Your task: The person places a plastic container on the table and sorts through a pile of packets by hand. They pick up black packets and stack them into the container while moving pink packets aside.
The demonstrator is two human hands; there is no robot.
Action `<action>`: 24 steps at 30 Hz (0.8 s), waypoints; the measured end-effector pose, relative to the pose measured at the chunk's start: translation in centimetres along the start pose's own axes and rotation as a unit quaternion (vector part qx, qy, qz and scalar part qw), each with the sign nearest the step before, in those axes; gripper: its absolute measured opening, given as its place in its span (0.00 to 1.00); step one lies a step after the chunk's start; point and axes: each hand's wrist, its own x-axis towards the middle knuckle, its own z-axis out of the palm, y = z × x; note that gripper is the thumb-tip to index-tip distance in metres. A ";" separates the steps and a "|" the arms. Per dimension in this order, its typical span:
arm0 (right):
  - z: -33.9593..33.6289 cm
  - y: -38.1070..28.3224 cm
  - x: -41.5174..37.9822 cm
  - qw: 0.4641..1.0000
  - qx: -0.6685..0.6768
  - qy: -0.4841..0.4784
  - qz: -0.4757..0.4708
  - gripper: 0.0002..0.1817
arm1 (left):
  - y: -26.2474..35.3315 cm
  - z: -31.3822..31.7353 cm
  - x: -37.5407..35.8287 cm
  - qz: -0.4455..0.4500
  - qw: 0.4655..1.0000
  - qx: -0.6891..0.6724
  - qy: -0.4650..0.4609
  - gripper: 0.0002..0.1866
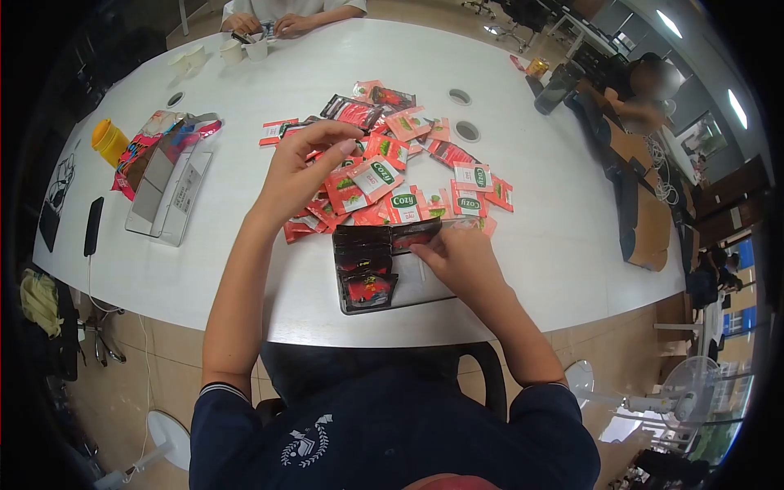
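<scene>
A loose pile of red Cozy sachets [404, 204], with some dark sachets [351, 112] among them, lies mid-table. My left hand [314, 163] hovers over the pile's left side, thumb and fingers curved and apart, holding nothing. In front of the pile sits a shallow tray [425, 282]. Black sachets [367, 265] stand packed in a row along its left part. My right hand [457, 253] is at the tray's back right, its fingers closed on a black sachet [415, 233] beside the row.
On the left are a white box [170, 196], a colourful bag [147, 151], a yellow bottle [109, 143] and a black phone [94, 226]. Paper cups [232, 54] stand near another person's hands [269, 26] at the far edge. Cardboard [641, 212] lies along the right edge.
</scene>
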 end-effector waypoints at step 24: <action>-4.8 10.1 13.1 0.986 -0.158 0.043 -0.029 0.24 | -1.5 -0.3 -0.3 0.030 0.997 0.071 0.026 0.14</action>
